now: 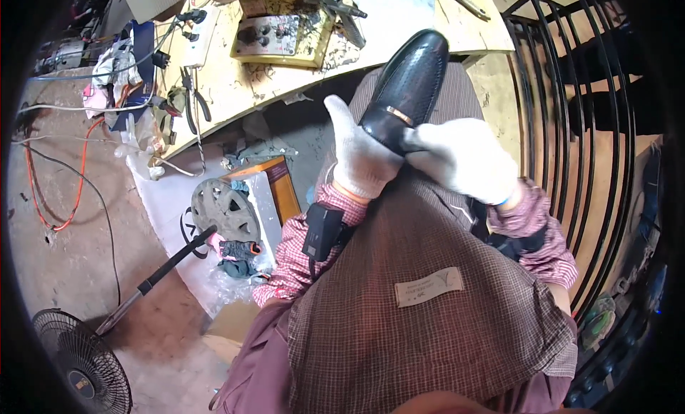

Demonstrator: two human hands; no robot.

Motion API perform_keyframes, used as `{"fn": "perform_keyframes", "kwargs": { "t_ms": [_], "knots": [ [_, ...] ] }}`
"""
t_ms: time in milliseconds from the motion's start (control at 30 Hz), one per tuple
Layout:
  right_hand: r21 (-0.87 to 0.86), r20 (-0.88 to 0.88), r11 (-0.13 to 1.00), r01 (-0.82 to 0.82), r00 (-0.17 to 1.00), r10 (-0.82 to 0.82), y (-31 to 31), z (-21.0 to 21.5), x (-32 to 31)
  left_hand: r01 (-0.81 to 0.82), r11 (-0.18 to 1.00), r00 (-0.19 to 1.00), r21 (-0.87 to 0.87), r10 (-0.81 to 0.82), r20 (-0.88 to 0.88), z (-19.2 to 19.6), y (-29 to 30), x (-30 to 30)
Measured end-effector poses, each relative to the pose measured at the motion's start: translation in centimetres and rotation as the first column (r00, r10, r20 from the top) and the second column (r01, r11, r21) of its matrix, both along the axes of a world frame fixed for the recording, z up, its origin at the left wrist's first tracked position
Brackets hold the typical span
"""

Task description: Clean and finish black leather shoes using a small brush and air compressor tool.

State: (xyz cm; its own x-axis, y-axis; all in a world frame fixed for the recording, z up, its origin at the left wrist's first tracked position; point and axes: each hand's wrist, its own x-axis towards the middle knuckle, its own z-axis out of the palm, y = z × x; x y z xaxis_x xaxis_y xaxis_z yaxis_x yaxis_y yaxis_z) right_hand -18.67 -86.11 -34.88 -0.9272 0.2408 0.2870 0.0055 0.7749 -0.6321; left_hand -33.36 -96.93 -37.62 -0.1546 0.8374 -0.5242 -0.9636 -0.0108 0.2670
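1. The black shoe [410, 78] is between both hands, toe toward the table [242, 89].
2. Left hand [364, 155], gloved: fingers grip the heel end, thumb raised.
3. Right hand [467, 159], gloved: fingers curl by the shoe's opening; cannot tell whether they pinch it.
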Motion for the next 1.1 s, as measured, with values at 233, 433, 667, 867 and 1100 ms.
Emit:
{"fn": "perform_keyframes", "kwargs": {
  "t_ms": [233,433,667,867,1100],
  "knots": [
    [0.548,-0.202,0.834,0.071,0.978,0.049,0.6,-1.1,-2.4,-0.15,0.915,0.916,0.373,-0.013,0.401,-4.2,-1.4,-1.5],
    [0.282,0.084,0.949,0.14,0.982,-0.17,1.2,1.0,0.3,-0.176,0.98,0.983,0.094,0.179,-0.031,-0.9,-0.9,-1.3],
    [0.085,0.07,0.992,-0.089,0.994,0.083,1.3,0.5,-0.2,-0.174,0.983,0.967,0.054,0.181,-0.181,-0.3,-1.3,-1.3],
    [-0.019,-0.096,0.959,0.283,0.954,-0.283,2.4,0.8,-1.7,-0.361,0.92,0.925,0.15,0.334,0.18,-1.0,-3.5,-2.2],
    [-0.147,0.086,0.989,0.0,0.996,0.013,-6.3,-2.0,0.8,-0.238,0.971,0.688,-0.008,0.163,-0.707,-4.3,-3.7,-1.8]
  ]
}}
